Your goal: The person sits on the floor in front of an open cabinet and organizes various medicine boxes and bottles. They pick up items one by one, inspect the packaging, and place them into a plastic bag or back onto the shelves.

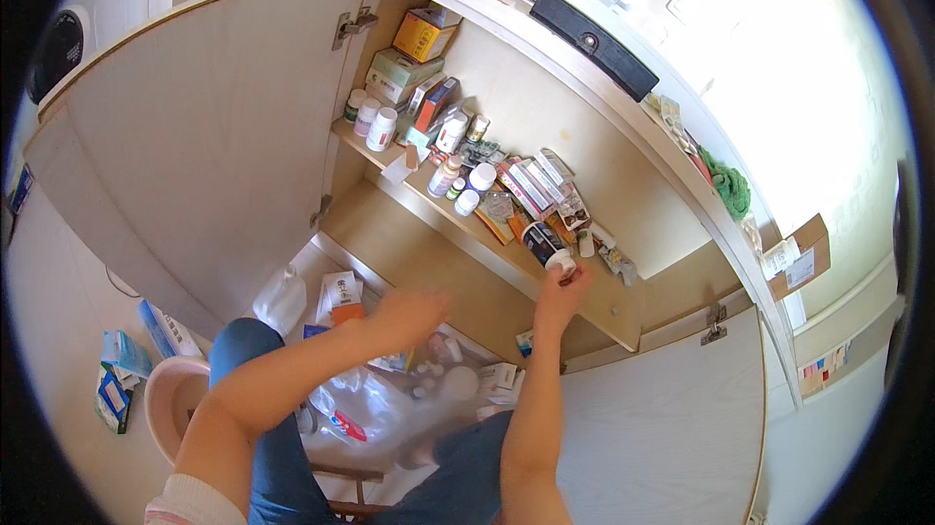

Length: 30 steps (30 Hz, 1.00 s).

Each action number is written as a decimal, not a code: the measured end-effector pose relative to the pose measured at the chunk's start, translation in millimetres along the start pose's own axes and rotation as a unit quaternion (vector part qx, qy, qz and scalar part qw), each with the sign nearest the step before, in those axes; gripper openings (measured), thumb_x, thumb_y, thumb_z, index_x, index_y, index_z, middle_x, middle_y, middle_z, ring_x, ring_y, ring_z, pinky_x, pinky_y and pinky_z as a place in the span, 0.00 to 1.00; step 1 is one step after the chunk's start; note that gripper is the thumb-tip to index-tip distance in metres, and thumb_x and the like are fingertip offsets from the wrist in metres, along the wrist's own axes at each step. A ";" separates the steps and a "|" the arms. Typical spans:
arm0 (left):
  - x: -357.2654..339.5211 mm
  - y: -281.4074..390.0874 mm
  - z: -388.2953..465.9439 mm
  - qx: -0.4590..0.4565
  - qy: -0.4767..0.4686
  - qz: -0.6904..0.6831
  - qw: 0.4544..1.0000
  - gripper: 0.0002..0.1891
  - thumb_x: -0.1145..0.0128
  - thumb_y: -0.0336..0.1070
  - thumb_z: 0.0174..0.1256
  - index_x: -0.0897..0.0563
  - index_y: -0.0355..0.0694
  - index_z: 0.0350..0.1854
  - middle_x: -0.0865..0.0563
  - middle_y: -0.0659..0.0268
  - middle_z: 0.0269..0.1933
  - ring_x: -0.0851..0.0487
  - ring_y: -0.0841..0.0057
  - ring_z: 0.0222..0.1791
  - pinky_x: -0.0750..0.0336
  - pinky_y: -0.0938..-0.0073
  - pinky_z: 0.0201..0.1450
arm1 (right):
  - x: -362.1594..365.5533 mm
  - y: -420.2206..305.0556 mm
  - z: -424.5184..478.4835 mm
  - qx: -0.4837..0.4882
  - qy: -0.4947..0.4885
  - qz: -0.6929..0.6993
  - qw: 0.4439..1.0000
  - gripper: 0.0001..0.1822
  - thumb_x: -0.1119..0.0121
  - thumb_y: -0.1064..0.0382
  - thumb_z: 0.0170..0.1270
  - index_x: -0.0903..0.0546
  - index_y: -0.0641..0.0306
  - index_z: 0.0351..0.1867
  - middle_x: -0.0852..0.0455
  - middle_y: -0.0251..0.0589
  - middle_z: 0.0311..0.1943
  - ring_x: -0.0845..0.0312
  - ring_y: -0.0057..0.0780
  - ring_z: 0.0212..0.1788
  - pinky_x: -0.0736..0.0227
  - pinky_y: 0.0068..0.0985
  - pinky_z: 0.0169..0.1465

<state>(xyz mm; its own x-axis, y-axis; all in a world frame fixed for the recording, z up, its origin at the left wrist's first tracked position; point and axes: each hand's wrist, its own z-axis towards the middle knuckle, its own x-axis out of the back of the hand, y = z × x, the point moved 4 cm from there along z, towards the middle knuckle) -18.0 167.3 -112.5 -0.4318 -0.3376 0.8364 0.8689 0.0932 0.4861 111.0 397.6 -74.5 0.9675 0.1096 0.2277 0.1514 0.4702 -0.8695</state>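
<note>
My right hand [566, 287] pinches the white cap end of a dark bottle [543, 244], which lies tilted on the cabinet shelf [584, 298] with its cap towards me. Motion blurs my left hand [416, 317], reaching in front of the open lower compartment; whether its fingers hold anything cannot be told. Left of the dark bottle, several medicine boxes [529, 185] lean in a row. White pill bottles [466, 202] and a brownish bottle [444, 176] stand near the shelf's front edge. Further left are a white bottle [381, 129] and a yellow box [424, 35].
Cabinet doors stand open at the left [212, 130] and right [657, 415]. Below my hands, the floor holds a clear plastic bag [365, 408], small boxes [342, 291] and a translucent jug [281, 298]. A pink basin [157, 404] sits beside my knee. A black case [595, 43] lies above the cabinet.
</note>
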 end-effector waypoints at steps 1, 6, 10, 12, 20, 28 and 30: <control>7.7 -2.0 3.0 0.045 -0.006 -0.086 0.995 0.25 0.42 0.49 0.67 0.24 0.35 0.57 0.15 0.53 0.49 0.13 0.61 0.46 0.17 0.63 0.39 | 4.5 0.4 -7.3 -0.018 0.005 0.091 0.996 0.20 0.42 0.55 0.69 0.28 0.66 0.54 0.23 0.37 0.37 0.28 0.27 0.34 0.32 0.25 0.38; 29.7 9.6 3.8 0.150 -0.029 -0.682 0.715 0.39 0.54 0.61 0.76 0.45 0.36 0.77 0.25 0.53 0.63 0.15 0.63 0.51 0.15 0.63 0.49 | 2.3 -50.0 -53.7 -0.152 -0.188 0.186 0.952 0.16 0.50 0.49 0.75 0.20 0.56 0.47 0.28 0.20 0.24 0.39 0.08 0.23 0.45 0.13 0.25; 12.9 20.7 3.2 0.113 -0.091 -0.698 0.701 0.36 0.51 0.57 0.76 0.41 0.36 0.74 0.24 0.54 0.61 0.16 0.65 0.52 0.15 0.63 0.49 | -8.6 -53.0 -61.5 -0.151 -0.258 0.181 0.937 0.15 0.47 0.49 0.74 0.19 0.57 0.47 0.26 0.21 0.26 0.39 0.08 0.23 0.46 0.13 0.25; 7.8 23.7 1.2 0.125 -0.086 -0.698 0.700 0.34 0.48 0.55 0.75 0.38 0.36 0.72 0.24 0.55 0.61 0.16 0.64 0.52 0.15 0.63 0.50 | -16.4 -51.2 -62.0 -0.140 -0.285 0.180 0.931 0.14 0.44 0.49 0.73 0.19 0.56 0.47 0.24 0.21 0.29 0.38 0.08 0.24 0.47 0.13 0.25; 1.7 29.3 1.2 0.094 -0.083 -0.869 0.479 0.27 0.51 0.54 0.76 0.31 0.39 0.67 0.18 0.53 0.56 0.15 0.65 0.51 0.16 0.64 0.53 | -46.1 -47.9 -66.9 -0.146 -0.247 0.301 0.909 0.22 0.45 0.45 0.73 0.21 0.62 0.54 0.20 0.26 0.34 0.30 0.13 0.30 0.37 0.16 0.33; -1.1 24.5 0.9 0.071 -0.080 -0.881 0.460 0.26 0.49 0.51 0.75 0.31 0.39 0.67 0.19 0.54 0.58 0.17 0.66 0.53 0.19 0.64 0.57 | -65.9 -65.1 -81.7 -0.247 -0.393 0.377 0.801 0.30 0.55 0.40 0.74 0.26 0.64 0.61 0.15 0.43 0.51 0.19 0.25 0.45 0.21 0.23 0.48; -0.3 23.9 0.2 0.067 -0.057 -0.846 0.525 0.27 0.44 0.47 0.73 0.33 0.39 0.68 0.19 0.56 0.58 0.17 0.67 0.54 0.20 0.64 0.58 | -68.4 -72.3 -84.7 -0.278 -0.379 0.418 0.777 0.30 0.57 0.41 0.74 0.27 0.64 0.62 0.15 0.44 0.50 0.19 0.26 0.45 0.21 0.24 0.48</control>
<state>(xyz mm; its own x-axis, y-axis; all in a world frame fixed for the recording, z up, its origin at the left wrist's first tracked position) 2.8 169.8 -101.1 -0.5769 0.0152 -0.8167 -0.8048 -0.1820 0.5650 51.0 281.9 -64.4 0.4094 0.7570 -0.5092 -0.1992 -0.4705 -0.8596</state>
